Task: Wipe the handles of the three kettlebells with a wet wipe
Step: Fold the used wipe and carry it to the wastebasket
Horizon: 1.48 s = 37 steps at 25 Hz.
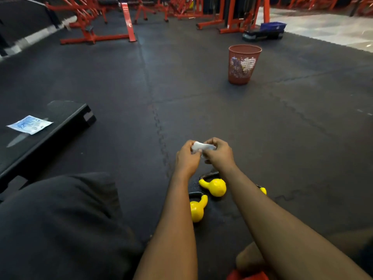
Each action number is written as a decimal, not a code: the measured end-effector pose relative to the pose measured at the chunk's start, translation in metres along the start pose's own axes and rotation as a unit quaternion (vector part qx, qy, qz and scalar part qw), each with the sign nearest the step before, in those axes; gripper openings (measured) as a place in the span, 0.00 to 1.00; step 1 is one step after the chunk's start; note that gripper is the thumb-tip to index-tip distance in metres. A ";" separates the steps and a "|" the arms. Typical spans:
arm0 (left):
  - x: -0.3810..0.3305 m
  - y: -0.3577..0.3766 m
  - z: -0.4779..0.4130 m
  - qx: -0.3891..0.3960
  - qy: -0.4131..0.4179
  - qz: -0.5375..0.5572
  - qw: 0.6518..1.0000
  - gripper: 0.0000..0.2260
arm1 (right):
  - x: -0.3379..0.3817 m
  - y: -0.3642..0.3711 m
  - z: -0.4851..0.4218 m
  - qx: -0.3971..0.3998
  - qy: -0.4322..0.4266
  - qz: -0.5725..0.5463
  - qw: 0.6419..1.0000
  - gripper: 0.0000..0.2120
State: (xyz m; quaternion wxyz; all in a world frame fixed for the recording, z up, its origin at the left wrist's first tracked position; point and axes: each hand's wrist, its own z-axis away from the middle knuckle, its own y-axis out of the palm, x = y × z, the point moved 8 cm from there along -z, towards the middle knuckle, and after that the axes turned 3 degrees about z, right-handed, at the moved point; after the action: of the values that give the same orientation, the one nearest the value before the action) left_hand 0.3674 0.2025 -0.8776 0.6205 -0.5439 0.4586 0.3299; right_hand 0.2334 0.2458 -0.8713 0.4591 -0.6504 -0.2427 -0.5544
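**Ready the wipe before going down to the handles**

Both grips are pinching. The left hand (187, 156) and the right hand (219, 153) each hold one end of the wet wipe (201, 147) between thumb and curled fingers. The wipe is a small white bunch stretched between them, just below the centre of the frame and above the floor mat (282, 138).

The step in hand looks like working the wipe into a usable shape, though the hands could equally be wadding it up. To do it well, open it into a flat pad with a fresh face outward. Then let one hand take it alone, so the other is free to steady a bell.

The three kettlebells lie on the mat in the lower centre of the frame, under the forearms:
- The middle kettlebell (214, 187) lies on its side with its dark handle towards the hands.
- The nearest kettlebell (197, 211) lies lower and to the left, close to the knee.
- The third kettlebell (262, 190) shows only a yellow sliver past the right forearm.

Wrap the pad round each handle and slide it along the full curve, corners included.

A wipe packet (30, 124) rests on the low black table (66, 118) at the left edge of the frame. A red waste basket (244, 64) stands well apart, in the upper right.
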 end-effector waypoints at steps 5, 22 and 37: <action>0.033 0.027 -0.081 -0.045 -0.001 -0.016 0.999 0.08 | -0.052 0.018 -0.085 -0.024 0.049 -0.057 0.997 0.09; 0.018 0.093 -0.274 -0.010 -0.089 -0.015 0.996 0.09 | -0.054 0.008 -0.292 -0.047 0.176 -0.084 0.980 0.12; -0.499 -0.244 -0.207 0.030 -0.041 -0.049 0.997 0.11 | 0.545 -0.106 -0.177 0.026 0.103 -0.086 0.991 0.06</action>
State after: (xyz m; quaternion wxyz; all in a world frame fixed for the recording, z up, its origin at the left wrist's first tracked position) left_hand 0.3646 -0.0019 -0.3211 0.6704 -0.5329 0.4150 0.3073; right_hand 0.2041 0.0359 -0.3284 0.4490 -0.5548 -0.2630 -0.6492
